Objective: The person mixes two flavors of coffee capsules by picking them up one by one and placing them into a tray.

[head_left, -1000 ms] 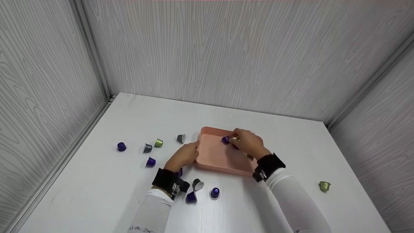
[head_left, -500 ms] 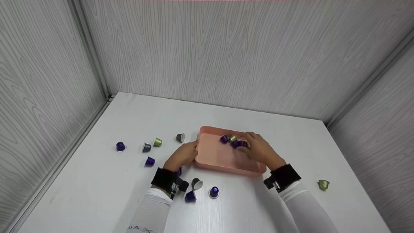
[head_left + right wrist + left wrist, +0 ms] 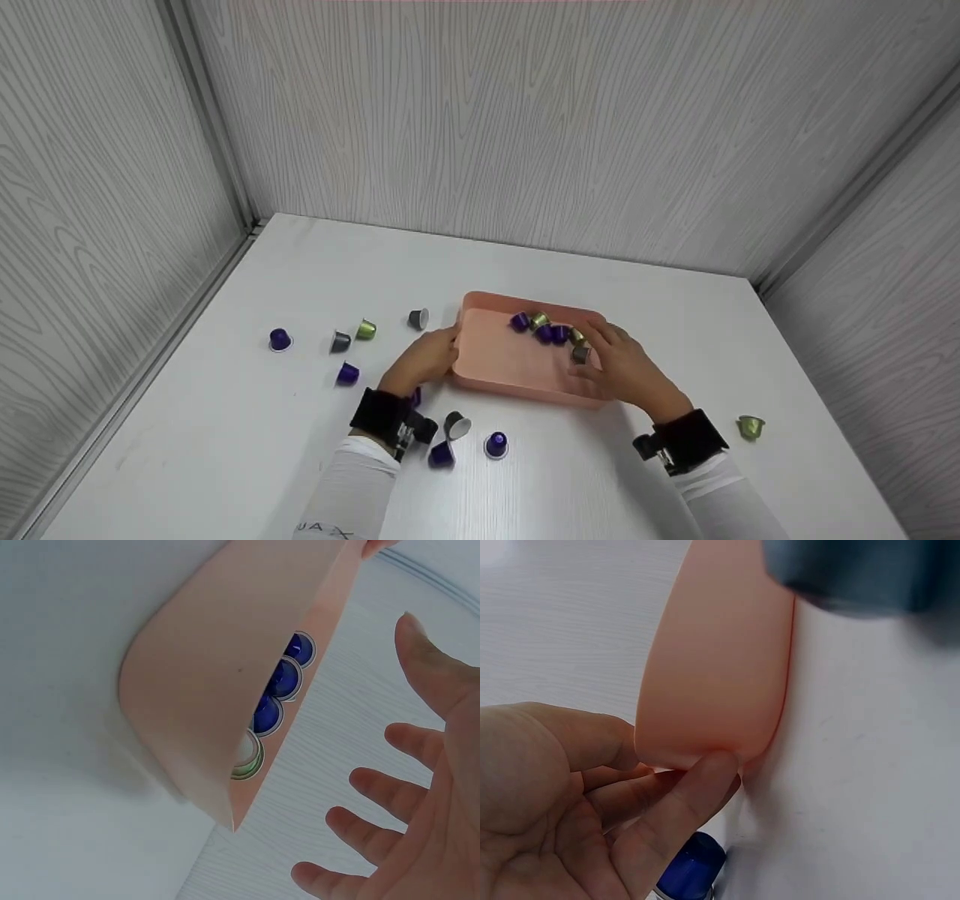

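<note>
My left hand (image 3: 426, 358) grips the left side of a shallow pink tray (image 3: 510, 367), its thumb (image 3: 705, 780) against the outer wall in the left wrist view. At the tray's right end my right hand (image 3: 626, 367) hovers with fingers spread and nothing held, as the right wrist view also shows. Inside the tray, coffee capsules form a row along the back: a purple capsule (image 3: 520, 322), a green capsule (image 3: 539, 320), two more purple ones, a second green capsule (image 3: 577, 336) and a grey capsule (image 3: 580, 354) near the right thumb.
Loose capsules lie left of the tray, among them a green one (image 3: 366, 329) and a dark grey one (image 3: 340, 343). In front are a purple capsule (image 3: 496, 445) and a grey one (image 3: 457, 425). Far right sits another green capsule (image 3: 750, 427). Panels enclose the white table (image 3: 225, 450).
My right hand has let go of the green capsule beside the leftmost purple one and moved right and toward me, uncovering the capsules at the tray's right end. My left hand has stayed put.
</note>
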The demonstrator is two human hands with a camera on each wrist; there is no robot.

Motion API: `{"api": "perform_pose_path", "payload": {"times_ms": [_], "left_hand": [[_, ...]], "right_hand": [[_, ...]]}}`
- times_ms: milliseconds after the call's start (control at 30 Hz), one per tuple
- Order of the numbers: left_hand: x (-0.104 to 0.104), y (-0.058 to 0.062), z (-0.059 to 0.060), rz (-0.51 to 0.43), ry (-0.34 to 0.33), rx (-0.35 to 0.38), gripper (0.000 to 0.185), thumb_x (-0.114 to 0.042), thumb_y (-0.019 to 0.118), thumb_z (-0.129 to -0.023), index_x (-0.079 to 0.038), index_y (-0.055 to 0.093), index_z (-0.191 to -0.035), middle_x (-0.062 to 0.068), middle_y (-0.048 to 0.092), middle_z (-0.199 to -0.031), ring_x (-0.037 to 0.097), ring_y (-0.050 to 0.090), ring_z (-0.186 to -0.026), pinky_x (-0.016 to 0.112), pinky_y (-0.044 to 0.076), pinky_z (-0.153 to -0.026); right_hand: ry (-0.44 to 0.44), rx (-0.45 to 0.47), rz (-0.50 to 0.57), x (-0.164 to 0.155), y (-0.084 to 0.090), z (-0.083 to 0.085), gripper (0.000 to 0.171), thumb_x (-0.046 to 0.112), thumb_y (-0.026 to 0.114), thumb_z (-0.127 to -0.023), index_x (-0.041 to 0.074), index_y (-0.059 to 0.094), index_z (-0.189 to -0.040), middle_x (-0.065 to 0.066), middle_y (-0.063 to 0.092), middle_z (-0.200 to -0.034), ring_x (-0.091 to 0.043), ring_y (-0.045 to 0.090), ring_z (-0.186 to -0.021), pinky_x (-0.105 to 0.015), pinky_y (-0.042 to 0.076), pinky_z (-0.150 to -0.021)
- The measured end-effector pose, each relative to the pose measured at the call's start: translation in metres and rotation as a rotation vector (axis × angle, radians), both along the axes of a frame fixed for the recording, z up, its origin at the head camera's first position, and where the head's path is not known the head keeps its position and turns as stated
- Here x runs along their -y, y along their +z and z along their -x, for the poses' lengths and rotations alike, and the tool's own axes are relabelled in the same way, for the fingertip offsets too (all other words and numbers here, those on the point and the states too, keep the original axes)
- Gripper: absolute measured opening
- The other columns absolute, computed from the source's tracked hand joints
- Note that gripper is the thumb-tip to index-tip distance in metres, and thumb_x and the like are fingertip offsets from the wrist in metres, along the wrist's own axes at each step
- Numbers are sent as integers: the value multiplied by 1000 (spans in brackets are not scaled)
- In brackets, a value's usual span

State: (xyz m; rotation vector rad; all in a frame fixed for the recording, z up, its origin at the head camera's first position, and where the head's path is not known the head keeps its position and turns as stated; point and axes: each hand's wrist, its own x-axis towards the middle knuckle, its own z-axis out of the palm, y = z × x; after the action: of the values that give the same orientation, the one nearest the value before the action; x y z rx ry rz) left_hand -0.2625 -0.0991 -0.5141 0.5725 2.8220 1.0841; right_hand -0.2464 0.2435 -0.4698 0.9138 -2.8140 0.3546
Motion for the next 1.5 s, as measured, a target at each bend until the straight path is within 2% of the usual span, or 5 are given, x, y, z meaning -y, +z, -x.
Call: {"api": "perform_pose_path", "payload": {"times_ms": [100, 267, 667, 933, 1500], "left_hand": [[-1, 0, 0, 1, -4, -8, 51, -3, 46, -93, 5, 43, -143, 22, 60, -127, 28, 57, -108, 45, 43, -99], [-2, 1, 0, 5, -3, -8, 51, -3, 46, -94, 6, 42, -144, 24, 58, -129, 30, 57, -111, 45, 43, -100], [0, -2, 2, 13, 11, 5, 50, -4, 45, -95, 3, 43, -144, 23, 60, -127, 30, 58, -110, 45, 43, -100], [0, -1, -1, -7, 19, 36, 50, -5, 44, -96, 2, 41, -146, 20, 56, -134, 26, 55, -114, 43, 40, -103], [0, 0, 2, 1, 18, 32, 49, -6, 44, -96, 1, 44, -145, 21, 57, -132, 31, 54, -121, 45, 39, -104]], "right_hand": [[0, -20, -18, -8, -3, -7, 80, 36, 71, -89, 5, 33, -151, -27, 36, -148, -56, 38, -126, -67, 33, -100], [-36, -9, -45, -21, -7, -18, 81, 34, 70, -90, 8, 26, -154, -26, 32, -152, -55, 32, -131, -70, 28, -101], [-216, 174, -44, -61, -15, -40, 87, 54, 62, -90, 14, 24, -156, -22, 19, -158, -52, 18, -139, -76, 20, -99], [-265, 222, -15, -80, -14, -54, 94, 59, 64, -85, 12, 24, -156, -27, 21, -155, -56, 20, -136, -76, 22, -98], [-308, 403, 39, -108, -16, -62, 92, 41, 75, -83, 7, 27, -154, -31, 28, -151, -53, 29, -134, -67, 32, -100]]}}
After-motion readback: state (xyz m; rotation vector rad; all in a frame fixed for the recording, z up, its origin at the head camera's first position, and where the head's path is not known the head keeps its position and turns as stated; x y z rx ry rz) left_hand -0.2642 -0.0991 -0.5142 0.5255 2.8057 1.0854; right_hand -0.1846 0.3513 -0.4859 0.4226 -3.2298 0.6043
